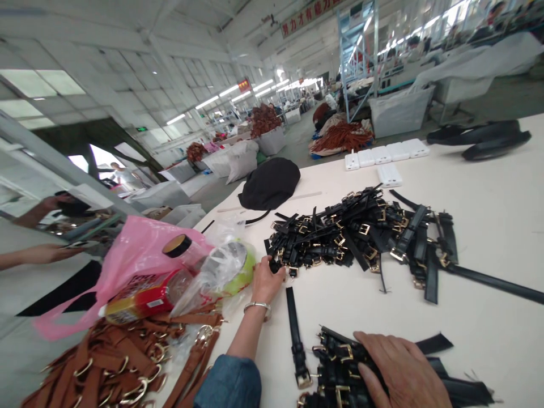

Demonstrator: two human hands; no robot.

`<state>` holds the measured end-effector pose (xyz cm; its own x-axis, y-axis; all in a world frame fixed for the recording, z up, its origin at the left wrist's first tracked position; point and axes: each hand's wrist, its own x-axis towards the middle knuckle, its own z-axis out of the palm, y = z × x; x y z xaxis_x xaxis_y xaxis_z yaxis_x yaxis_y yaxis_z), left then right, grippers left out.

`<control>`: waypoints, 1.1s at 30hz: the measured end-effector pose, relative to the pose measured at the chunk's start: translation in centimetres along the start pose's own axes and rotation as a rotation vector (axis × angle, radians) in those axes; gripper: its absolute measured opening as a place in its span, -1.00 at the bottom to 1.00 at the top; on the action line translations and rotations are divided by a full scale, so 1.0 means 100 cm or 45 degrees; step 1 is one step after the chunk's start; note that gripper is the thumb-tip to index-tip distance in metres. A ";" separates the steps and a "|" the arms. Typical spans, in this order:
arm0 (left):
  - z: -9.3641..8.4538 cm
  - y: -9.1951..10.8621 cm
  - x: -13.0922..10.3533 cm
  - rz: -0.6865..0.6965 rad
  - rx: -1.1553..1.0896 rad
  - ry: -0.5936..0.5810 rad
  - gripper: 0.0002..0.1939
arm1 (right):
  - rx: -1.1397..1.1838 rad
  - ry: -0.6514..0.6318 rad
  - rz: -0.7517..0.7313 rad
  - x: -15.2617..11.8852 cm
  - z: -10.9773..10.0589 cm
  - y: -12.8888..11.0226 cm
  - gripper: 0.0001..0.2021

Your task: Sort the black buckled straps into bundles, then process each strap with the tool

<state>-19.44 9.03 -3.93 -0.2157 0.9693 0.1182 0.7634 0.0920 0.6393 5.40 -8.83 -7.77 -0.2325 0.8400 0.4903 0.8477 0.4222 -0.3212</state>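
My left hand, with a bracelet at the wrist, reaches to the near left edge of a heap of black buckle straps. Its fingers are closed on the end of one strap, mostly hidden by the hand. My right hand lies over a row of stacked black buckle straps at the bottom, fingers stretched out and thumb apart. A single black strap with a gold buckle lies on the table between the two hands.
Brown straps with metal rings lie at lower left. Beside them are a pink plastic bag, a red-labelled bottle and a tape roll. A black cloth bundle and white blocks sit farther back. Another person's hand shows at left.
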 end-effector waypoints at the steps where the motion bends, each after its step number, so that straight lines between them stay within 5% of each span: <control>1: 0.002 -0.002 0.000 -0.040 0.025 -0.008 -0.68 | 0.002 -0.013 0.000 0.000 0.000 0.000 -0.73; 10: -0.020 -0.025 -0.029 -0.193 0.036 0.022 -0.56 | 0.005 0.018 -0.010 0.003 -0.002 -0.001 -0.73; 15: -0.034 0.010 -0.074 -0.112 -0.405 0.041 -0.45 | -0.034 0.071 -0.033 0.002 -0.001 0.000 -0.57; 18: -0.023 0.049 -0.099 0.103 -0.575 -0.210 -0.51 | -0.049 0.103 -0.106 0.002 -0.003 0.000 -0.61; 21: -0.003 0.080 -0.115 0.467 -0.275 -0.642 -0.67 | -0.045 0.233 -0.121 0.002 -0.005 0.000 -0.65; 24: 0.004 0.096 -0.123 0.727 -0.073 -1.002 -0.70 | -0.092 0.368 -0.189 0.001 -0.006 0.002 -0.59; 27: -0.007 0.098 -0.118 0.791 -0.163 -1.263 -0.64 | -0.191 0.281 -0.103 0.002 -0.004 0.003 -0.56; 29: -0.013 0.089 -0.104 0.695 -0.190 -1.157 -0.65 | -0.210 0.189 -0.024 0.003 -0.003 0.004 -0.57; 30: -0.014 0.081 -0.094 0.601 -0.142 -0.985 -0.68 | -0.202 0.152 -0.003 0.003 -0.002 0.004 -0.59; 31: -0.013 0.071 -0.082 0.466 -0.044 -0.659 -0.78 | -0.184 0.121 0.004 0.003 -0.001 0.004 -0.62; 33: -0.006 0.049 -0.055 0.355 0.033 -0.372 -0.81 | -0.148 0.068 0.023 0.001 0.000 0.004 -0.67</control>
<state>-14.90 3.96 -1.03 0.1808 0.9816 0.0609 0.7842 -0.1813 0.5935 5.71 -8.51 -7.87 -0.1937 0.8265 0.5286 0.9018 0.3622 -0.2359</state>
